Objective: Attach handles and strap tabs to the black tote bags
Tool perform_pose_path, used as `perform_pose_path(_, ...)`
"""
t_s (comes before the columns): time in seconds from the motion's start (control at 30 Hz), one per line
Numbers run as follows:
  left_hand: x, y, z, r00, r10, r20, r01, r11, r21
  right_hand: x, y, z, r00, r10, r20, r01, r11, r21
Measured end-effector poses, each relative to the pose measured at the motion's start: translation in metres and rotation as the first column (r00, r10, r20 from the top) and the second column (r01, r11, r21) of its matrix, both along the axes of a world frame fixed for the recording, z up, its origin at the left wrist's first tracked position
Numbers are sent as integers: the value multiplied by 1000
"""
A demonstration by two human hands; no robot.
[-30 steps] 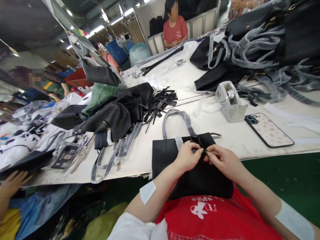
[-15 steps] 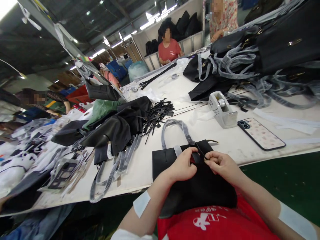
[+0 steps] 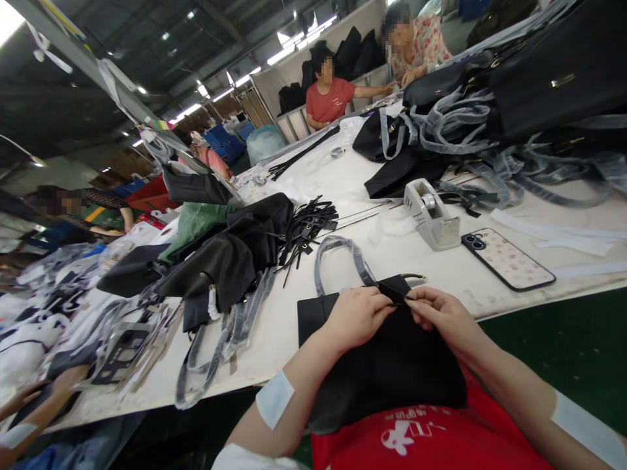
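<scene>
A black handbag (image 3: 386, 372) leans against my lap and the table edge, its plastic-wrapped handle (image 3: 321, 261) standing up behind it. Near the bag's top edge, my left hand (image 3: 360, 314) is closed, fingertips pinching a small black leather strap (image 3: 399, 290). My right hand (image 3: 441, 314) pinches the same strap from the other side, thumb against forefinger. The two sets of fingertips nearly meet. My left fingers partly cover the strap, so its full shape is hidden.
A tape dispenser (image 3: 434, 219) and a phone (image 3: 509, 258) lie beyond my right hand. Black straps (image 3: 308, 225) are heaped behind the handle. More black bags lie left (image 3: 215, 261) and right (image 3: 548, 85). Co-workers (image 3: 330, 98) sit across the table; another person's arms (image 3: 53, 398) reach in at lower left.
My left hand has turned over, its fingers now extended towards the right hand's fingertips at the strap. Another person's arms have appeared at lower left. One co-worker across the table has stretched out an arm.
</scene>
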State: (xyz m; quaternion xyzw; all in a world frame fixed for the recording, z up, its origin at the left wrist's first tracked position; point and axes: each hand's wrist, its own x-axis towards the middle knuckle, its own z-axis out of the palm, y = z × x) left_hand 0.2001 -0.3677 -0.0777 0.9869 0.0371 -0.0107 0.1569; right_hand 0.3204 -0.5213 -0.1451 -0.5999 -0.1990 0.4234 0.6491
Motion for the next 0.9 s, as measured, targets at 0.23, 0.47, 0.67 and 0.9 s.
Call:
perform_pose_path(0.23,12,0,-2,999,55,-1,-55,992,-116,-2,-2,-2,994,6,107,-13,997,70)
perform_pose_path(0.47,18,-5,-4,989,149,-15,-149,981,-124,-2,-7,-13,894,-102,437,86,995,56)
perform_pose_path(0.67,23,0,-3,999,30,-25,-35,980,-197,4,-13,-9,737,-77,672,58,997,51)
perform_pose_path(0.9,26,0,-1,993,98,-64,-115,920,-375,10,-12,-4,657,-97,748,61,995,76)
